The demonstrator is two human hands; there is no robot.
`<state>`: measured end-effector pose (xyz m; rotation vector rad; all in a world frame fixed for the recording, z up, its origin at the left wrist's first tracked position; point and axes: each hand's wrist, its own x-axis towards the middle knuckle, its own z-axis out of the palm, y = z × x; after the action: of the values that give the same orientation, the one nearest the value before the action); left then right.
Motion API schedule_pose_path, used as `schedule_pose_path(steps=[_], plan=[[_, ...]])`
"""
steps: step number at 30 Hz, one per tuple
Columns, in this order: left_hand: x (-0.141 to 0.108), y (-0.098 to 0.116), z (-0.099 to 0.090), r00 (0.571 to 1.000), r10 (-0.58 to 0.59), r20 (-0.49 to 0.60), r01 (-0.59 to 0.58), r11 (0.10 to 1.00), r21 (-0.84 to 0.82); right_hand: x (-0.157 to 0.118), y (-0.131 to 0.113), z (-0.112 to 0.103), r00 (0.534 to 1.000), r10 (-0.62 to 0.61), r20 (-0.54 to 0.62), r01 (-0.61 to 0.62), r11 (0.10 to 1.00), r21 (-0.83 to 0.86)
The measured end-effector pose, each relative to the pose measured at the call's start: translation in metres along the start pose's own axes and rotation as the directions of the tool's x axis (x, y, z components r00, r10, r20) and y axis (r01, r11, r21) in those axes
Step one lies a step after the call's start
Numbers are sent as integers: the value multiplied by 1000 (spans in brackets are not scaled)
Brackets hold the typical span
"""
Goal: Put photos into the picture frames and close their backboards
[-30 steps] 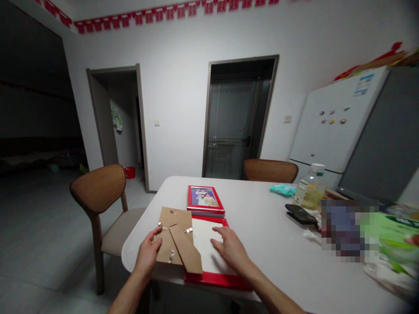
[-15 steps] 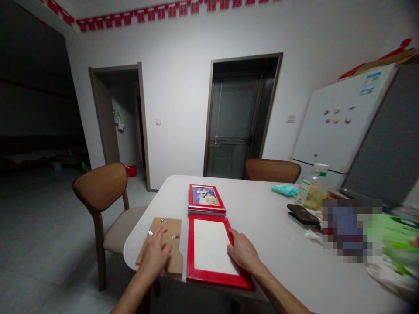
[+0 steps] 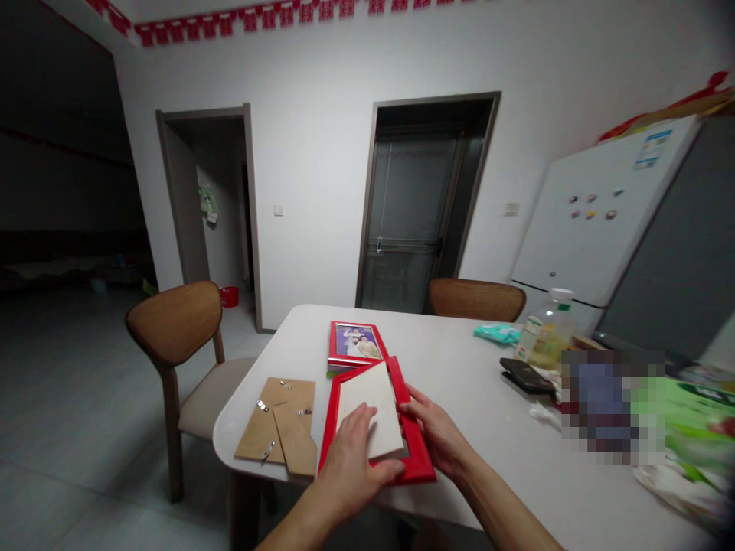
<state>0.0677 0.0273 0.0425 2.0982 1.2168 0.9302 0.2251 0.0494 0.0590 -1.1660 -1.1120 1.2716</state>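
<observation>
Red picture frame [image 3: 418,450] sits tilted at lower centre, in our two hands; whether it touches the desk [image 3: 459,367] we cannot tell. Our right hand [image 3: 437,430] pinches its right rail, thumb on top, the other fingers mostly hidden. Our left hand [image 3: 354,458] covers the frame's lower left corner, its fingers stretched over the white sheet [image 3: 380,402] and its thumb spread wide along the bottom rail. We see the sheet lying askew in the opening, its lower left part concealed. Behind, the framed photo [image 3: 357,342] has its near right corner covered by the red frame. Left of our hands lies the brown backing board [image 3: 269,428], its clips small but visible. At lower right, a pixelated patch [image 3: 612,405] masks things we cannot identify, beside a clear bottle [image 3: 543,337].
</observation>
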Motion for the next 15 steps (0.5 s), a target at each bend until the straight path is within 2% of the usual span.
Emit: schedule_pose_path(steps=[2, 4, 6, 8, 10, 11, 13, 15], plan=[[5, 16, 0, 989, 140, -54, -138, 990, 42, -5, -12, 8, 1000, 9, -9, -8, 996, 88], [7, 27, -4, 961, 264, -87, -255, 961, 104, -6, -18, 11, 1000, 30, 0, -30, 994, 107], [6, 28, -15, 940, 301, -159, -279, 949, 148, -4, -17, 8, 999, 35, 1, -35, 996, 78], [3, 19, -29, 924, 218, -314, -184, 974, 135, -1, -10, -2, 999, 23, -43, -23, 1000, 8], [-2, 0, -44, 889, 50, -455, -38, 999, 37, 2, 1, -15, 996, 14, -87, -24, 993, -114], [-5, -12, -49, 871, -45, -489, 31, 999, -36, 3, 8, -22, 994, 10, -108, -30, 982, -187], [-13, -38, -55, 838, -212, -502, 121, 971, -207, 6, 21, -34, 990, 5, -139, -53, 937, -347], [-21, -60, -55, 818, -337, -467, 180, 920, -348, 8, 33, -44, 985, -21, -172, -72, 852, -518]])
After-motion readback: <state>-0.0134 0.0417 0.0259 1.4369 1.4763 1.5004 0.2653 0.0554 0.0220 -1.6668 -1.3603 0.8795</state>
